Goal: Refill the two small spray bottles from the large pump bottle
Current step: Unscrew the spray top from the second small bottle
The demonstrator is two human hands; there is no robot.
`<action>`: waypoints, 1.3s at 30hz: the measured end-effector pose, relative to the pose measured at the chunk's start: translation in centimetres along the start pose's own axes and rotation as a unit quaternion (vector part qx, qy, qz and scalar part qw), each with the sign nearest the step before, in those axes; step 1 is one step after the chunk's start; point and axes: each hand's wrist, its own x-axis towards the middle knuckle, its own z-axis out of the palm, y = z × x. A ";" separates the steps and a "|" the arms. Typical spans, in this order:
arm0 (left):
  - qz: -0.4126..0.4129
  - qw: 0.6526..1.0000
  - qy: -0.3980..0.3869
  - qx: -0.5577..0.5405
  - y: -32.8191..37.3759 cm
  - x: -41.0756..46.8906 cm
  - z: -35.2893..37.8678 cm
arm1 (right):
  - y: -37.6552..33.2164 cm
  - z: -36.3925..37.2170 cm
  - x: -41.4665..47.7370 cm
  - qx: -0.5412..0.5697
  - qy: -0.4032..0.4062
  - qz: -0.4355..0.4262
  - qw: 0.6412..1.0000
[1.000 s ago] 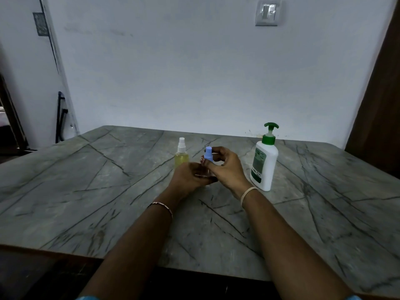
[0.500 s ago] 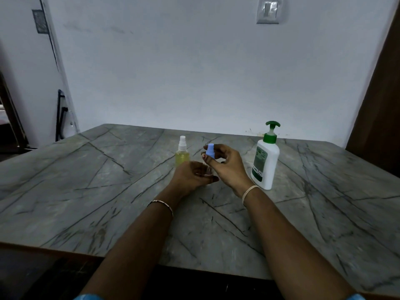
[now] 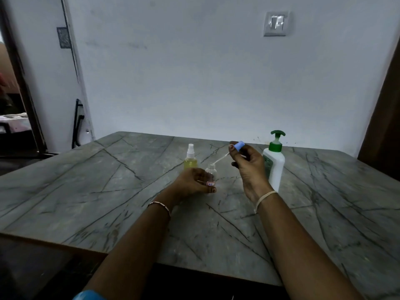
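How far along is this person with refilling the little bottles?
Done: the blue spray top is unscrewed, its tube almost out of the clear bottle. In hand: the left hand holds that bottle, the right hand pinches the top. Left: the clear bottle looks empty, the yellow bottle is capped, and the pump bottle stands untouched.

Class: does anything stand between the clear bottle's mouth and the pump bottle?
Yes. The blue spray head, pinched by the right hand, has its dip tube at the mouth of the clear bottle; that hand sits between it and the pump bottle.
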 end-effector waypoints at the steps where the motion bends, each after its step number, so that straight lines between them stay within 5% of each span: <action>1: -0.001 1.000 0.002 0.006 0.0 -0.3 -0.4 | 0.0 0.0 0.1 0.019 0.007 0.013 1.000; 7: -0.007 0.998 0.058 0.032 -0.6 -3.4 -3.1 | 0.8 -0.5 0.4 -0.016 0.019 0.061 0.998; 17: -0.034 0.980 0.187 -0.057 -2.7 -6.4 -7.1 | 3.8 1.9 0.3 -0.221 -0.095 0.115 0.964; 25: -0.028 0.978 0.201 -0.055 -3.2 -6.2 -7.2 | 5.1 3.9 0.3 -0.375 -0.144 0.065 0.913; 39: -0.029 0.980 0.196 -0.005 -3.6 -6.1 -7.3 | 5.6 4.4 0.3 -0.412 -0.159 0.032 0.897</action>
